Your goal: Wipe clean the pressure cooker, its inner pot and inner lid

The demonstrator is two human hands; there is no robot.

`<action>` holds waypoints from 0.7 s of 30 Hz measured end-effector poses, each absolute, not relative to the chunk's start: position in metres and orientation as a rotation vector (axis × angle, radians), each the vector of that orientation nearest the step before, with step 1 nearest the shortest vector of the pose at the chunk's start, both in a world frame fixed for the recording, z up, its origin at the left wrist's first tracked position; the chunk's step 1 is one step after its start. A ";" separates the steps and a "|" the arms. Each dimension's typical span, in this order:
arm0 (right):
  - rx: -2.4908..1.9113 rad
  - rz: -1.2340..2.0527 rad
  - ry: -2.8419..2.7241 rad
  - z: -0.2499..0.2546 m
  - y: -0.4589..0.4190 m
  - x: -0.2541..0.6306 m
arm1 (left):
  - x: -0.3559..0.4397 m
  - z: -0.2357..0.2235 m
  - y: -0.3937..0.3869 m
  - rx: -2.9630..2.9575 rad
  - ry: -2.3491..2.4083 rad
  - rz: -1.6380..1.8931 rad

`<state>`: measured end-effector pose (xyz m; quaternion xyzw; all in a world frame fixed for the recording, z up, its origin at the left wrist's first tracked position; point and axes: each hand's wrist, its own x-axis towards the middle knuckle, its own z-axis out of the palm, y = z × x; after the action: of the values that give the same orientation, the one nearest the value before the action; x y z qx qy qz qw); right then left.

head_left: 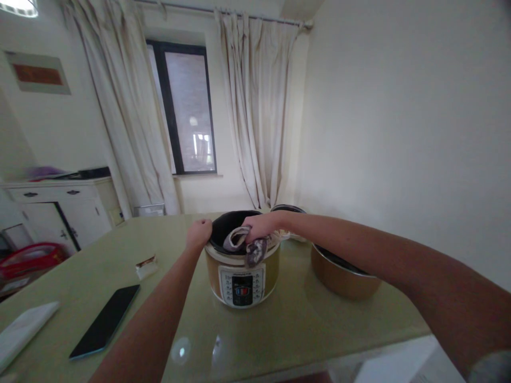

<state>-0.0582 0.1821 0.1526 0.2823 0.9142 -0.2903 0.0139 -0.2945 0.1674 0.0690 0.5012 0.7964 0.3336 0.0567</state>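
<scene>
An electric pressure cooker (215, 276) with a gold body, a white rim and a front control panel stands on the table, its lid off. Inside its mouth shows a dark inner wall (228, 222). My left hand (199, 234) is closed on the cooker's left rim. At the right side of the opening, my right hand (258, 226) grips a bunched grey and purple cloth (256, 251). Part of that cloth hangs over the front rim, and part reaches into the opening. The far inside of the cooker is hidden by my right hand and the cloth.
A gold-brown pot (345, 276) sits to the right, partly behind my right forearm. Another dark-topped container (288, 208) is behind the cooker. On the left of the table (159, 314) lie a dark phone (106, 321), a small white packet (146, 267) and a white flat object (26, 327).
</scene>
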 end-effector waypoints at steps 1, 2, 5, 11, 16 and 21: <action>0.843 -0.752 2.830 0.157 0.186 -0.050 | -0.294 0.069 0.167 1.518 2.414 1.011; 0.823 -0.615 2.807 0.161 0.189 -0.043 | -0.293 0.070 0.167 1.515 2.413 1.011; 0.834 -0.242 2.743 0.171 0.199 -0.031 | -0.292 0.070 0.166 1.490 2.421 1.002; 0.840 0.435 2.628 0.162 0.216 -0.045 | -0.291 0.072 0.165 1.471 2.422 0.980; 0.662 0.904 2.774 0.144 0.230 -0.083 | -0.292 0.071 0.166 1.488 2.418 0.979; -0.015 0.992 2.894 0.120 0.230 -0.124 | -0.295 0.068 0.169 1.487 2.445 0.963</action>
<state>-0.1240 0.2301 0.1201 -0.0050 0.9451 0.3241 0.0411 -0.2946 0.1693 0.0680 0.4916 0.8083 0.3183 0.0610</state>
